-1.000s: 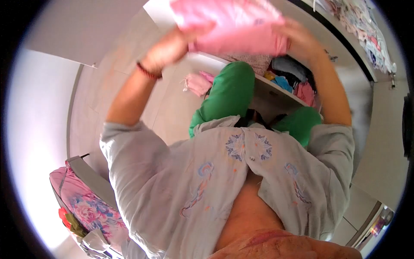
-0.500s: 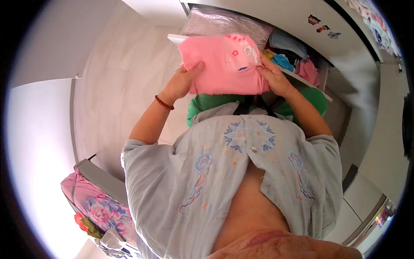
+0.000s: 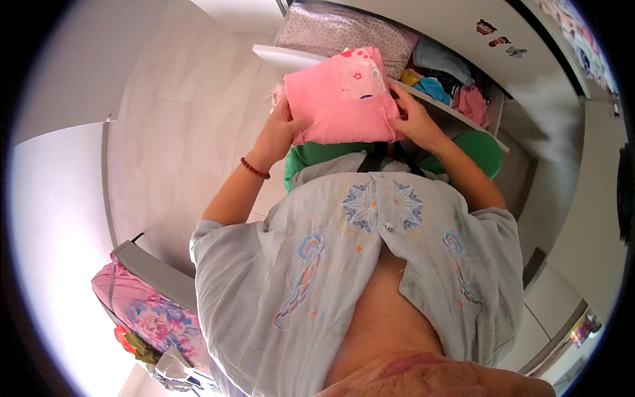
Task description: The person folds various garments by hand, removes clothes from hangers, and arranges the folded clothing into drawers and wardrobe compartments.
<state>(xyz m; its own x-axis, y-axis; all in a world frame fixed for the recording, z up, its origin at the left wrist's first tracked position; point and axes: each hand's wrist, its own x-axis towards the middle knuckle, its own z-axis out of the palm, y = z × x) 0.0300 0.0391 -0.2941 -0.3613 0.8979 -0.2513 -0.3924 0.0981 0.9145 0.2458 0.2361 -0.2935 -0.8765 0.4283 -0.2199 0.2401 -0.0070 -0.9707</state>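
A folded pink garment (image 3: 324, 106) with a printed white patch is held up in front of my lap, between both hands. My left hand (image 3: 281, 129) grips its left edge, the thumb lying on top and the other fingers hidden beneath. On the opposite side, my right hand (image 3: 415, 120) clasps the right edge, thumb on the front and fingers along the side. Behind the garment stands an open drawer (image 3: 450, 114) with a patterned, pale folded cloth (image 3: 344, 33) on its left and blue, yellow, black and pink clothes (image 3: 471, 106) on its right.
A white cabinet front with small stickers (image 3: 499, 41) rises beyond the drawer. Green cloth (image 3: 476, 152) covers my legs. To the lower left stands a pink floral-covered item (image 3: 152, 311) with a grey edge. Pale tiled floor (image 3: 172, 132) lies to the left.
The pink garment looks more compact and slightly tilted now, its right edge drawn inward. My right hand has shifted to the left along with that edge, and my left hand moved slightly.
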